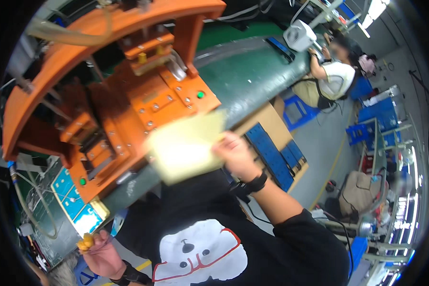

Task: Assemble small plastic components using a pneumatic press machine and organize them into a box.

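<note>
My right hand pinches the right edge of a pale yellow sheet, blurred by motion, in front of my chest. The sheet covers the near right part of an orange press fixture with metal screws and clamp blocks. A green button shows at the fixture's right and another green button at its left. Low on the left, my left hand is raised with loosely bent fingers apart, yellow finger covers on some tips, and nothing visible in it. Nearest to it lies a blue panel tray with a pale border.
The fixture stands on a green bench. Right of my right arm, long blue strips lie on a cardboard sheet. Farther off, a co-worker sits near a white fan and a blue stool. Clear hoses hang at left.
</note>
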`<control>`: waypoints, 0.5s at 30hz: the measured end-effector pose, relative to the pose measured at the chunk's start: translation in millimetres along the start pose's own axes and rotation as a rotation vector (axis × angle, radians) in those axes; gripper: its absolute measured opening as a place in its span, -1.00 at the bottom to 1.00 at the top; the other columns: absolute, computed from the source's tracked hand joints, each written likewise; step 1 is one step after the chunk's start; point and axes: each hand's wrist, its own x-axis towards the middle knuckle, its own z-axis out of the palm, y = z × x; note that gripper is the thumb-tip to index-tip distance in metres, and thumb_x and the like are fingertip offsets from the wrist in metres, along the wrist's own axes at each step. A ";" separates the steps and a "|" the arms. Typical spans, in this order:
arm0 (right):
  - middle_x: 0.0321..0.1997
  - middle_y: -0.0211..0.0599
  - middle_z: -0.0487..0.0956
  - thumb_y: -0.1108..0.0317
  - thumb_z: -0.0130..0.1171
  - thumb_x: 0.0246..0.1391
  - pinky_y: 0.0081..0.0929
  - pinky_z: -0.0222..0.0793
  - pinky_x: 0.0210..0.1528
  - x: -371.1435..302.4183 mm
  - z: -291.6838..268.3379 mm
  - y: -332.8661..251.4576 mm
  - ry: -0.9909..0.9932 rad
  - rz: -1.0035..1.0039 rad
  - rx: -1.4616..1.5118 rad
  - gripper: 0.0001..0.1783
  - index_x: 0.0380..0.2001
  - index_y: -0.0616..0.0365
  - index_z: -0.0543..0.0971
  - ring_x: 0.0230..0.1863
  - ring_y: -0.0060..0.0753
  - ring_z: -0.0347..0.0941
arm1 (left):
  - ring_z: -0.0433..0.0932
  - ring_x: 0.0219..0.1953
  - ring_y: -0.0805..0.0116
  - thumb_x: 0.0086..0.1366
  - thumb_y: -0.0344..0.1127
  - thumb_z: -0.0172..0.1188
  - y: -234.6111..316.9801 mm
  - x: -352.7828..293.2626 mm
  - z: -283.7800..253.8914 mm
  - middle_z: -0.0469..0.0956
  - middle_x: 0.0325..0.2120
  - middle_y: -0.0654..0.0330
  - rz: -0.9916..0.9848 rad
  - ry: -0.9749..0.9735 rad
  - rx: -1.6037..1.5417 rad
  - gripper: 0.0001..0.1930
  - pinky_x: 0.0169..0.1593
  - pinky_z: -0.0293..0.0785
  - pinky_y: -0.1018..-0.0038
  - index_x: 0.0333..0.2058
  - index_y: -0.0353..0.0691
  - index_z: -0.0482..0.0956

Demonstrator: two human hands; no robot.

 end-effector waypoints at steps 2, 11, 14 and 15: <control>0.05 -0.17 0.56 0.52 0.00 0.27 -0.33 0.48 0.10 -17.2 -73.2 36.6 0.288 0.032 0.302 -0.69 0.07 0.26 0.42 0.02 -0.31 0.54 | 0.43 0.17 0.14 0.45 -0.20 0.01 -10.2 4.9 4.9 0.45 0.15 0.08 -0.034 -0.044 -0.011 -0.58 0.28 0.22 0.03 0.20 -0.25 0.38; -0.67 -0.49 0.38 0.36 0.09 0.24 -0.61 0.23 -0.71 -279.5 -216.7 274.0 1.051 0.914 0.600 -0.84 -0.43 0.16 0.52 -0.74 -0.56 0.27 | 0.43 0.17 0.13 0.41 -0.24 0.08 -55.0 11.7 12.4 0.39 0.15 -0.04 -0.279 0.339 0.235 -0.50 0.25 0.32 0.17 0.21 -0.41 0.26; -0.67 -0.45 0.40 0.35 0.08 0.26 -0.56 0.28 -0.70 -304.3 -216.6 287.9 0.907 0.921 0.115 -0.83 -0.42 0.16 0.52 -0.73 -0.53 0.30 | 0.43 0.19 0.15 0.47 -0.28 -0.02 -59.3 21.6 17.8 0.40 0.18 0.04 -0.314 0.084 0.199 -0.52 0.29 0.29 0.13 0.27 -0.35 0.21; -0.64 -0.44 0.42 0.30 0.08 0.25 -0.59 0.32 -0.65 -308.0 -227.8 295.9 0.887 0.890 0.027 -0.84 -0.38 0.11 0.52 -0.67 -0.52 0.36 | 0.43 0.19 0.15 0.47 -0.28 -0.02 -61.4 23.3 17.7 0.40 0.18 0.04 -0.319 0.076 0.195 -0.52 0.29 0.29 0.13 0.27 -0.35 0.21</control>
